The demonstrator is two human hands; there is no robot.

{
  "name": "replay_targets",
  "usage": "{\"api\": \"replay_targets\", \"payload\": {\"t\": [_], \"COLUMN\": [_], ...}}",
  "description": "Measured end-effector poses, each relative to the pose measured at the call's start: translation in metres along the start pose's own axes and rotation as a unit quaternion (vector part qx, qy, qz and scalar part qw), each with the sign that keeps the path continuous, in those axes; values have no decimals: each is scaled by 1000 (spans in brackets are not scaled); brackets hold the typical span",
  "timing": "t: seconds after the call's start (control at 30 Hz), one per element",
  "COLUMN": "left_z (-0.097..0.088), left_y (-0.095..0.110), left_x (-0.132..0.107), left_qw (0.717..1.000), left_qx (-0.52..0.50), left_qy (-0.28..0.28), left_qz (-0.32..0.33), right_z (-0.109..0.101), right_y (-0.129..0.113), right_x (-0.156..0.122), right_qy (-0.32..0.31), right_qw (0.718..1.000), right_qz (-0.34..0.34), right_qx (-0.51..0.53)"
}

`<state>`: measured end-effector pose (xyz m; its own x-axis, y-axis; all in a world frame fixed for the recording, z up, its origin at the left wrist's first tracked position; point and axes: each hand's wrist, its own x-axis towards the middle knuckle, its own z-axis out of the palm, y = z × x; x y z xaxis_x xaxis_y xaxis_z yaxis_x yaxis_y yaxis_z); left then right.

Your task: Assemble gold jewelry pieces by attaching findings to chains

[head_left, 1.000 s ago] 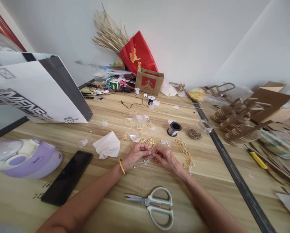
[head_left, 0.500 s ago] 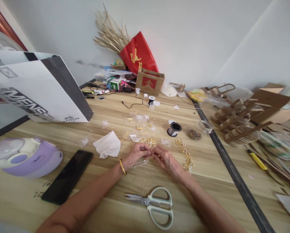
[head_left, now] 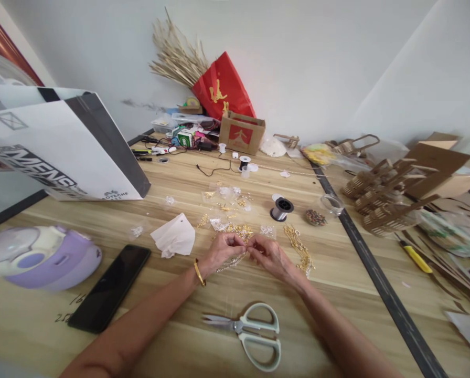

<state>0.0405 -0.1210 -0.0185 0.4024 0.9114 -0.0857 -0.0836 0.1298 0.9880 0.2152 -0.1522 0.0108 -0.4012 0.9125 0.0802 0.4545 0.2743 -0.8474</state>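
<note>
Over the middle of the wooden table, my left hand [head_left: 223, 251] and my right hand [head_left: 272, 257] meet fingertip to fingertip, both closed in a pinch. A thin silver chain [head_left: 230, 263] trails beneath the left fingers and runs up to the fingertips. Whatever the right fingers pinch is too small to make out. Just beyond the hands lies a pile of gold beads and findings [head_left: 238, 229]. To the right of my right hand is a bunch of gold chains [head_left: 298, 247]. Pale-handled scissors [head_left: 254, 333] rest on the table nearer to me.
A black phone [head_left: 111, 289], a white tissue [head_left: 174, 236] and a purple-white container [head_left: 42, 257] are on the left. A wire spool [head_left: 282, 210] and a dish of mixed beads [head_left: 316, 217] stand to the right. Farther right are small woven baskets [head_left: 384, 205] and a yellow cutter [head_left: 416, 256].
My right hand's fingers have shifted slightly and come to a tighter pinch by the left fingertips. More of the silver chain shows; the view has moved only a little.
</note>
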Motion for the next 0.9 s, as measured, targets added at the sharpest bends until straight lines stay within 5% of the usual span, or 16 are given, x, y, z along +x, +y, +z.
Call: {"api": "replay_targets", "payload": {"t": [0.27,0.53,0.9], "left_z": [6,12,12], "left_y": [12,19,13], "left_x": [-6,-12,-12], "left_qw": [989,946,908], "left_qx": [123,258,303], "left_qy": [-5,33,47], "left_qz": [78,191,284], "right_z": [-2,-1,4], "right_y": [4,6,16], "right_x": [4,8,10], "right_qy": [-26,-52,-50], "right_qw": [974,935,893], "right_qz": [98,148,182], "right_qx": [205,317,408]}}
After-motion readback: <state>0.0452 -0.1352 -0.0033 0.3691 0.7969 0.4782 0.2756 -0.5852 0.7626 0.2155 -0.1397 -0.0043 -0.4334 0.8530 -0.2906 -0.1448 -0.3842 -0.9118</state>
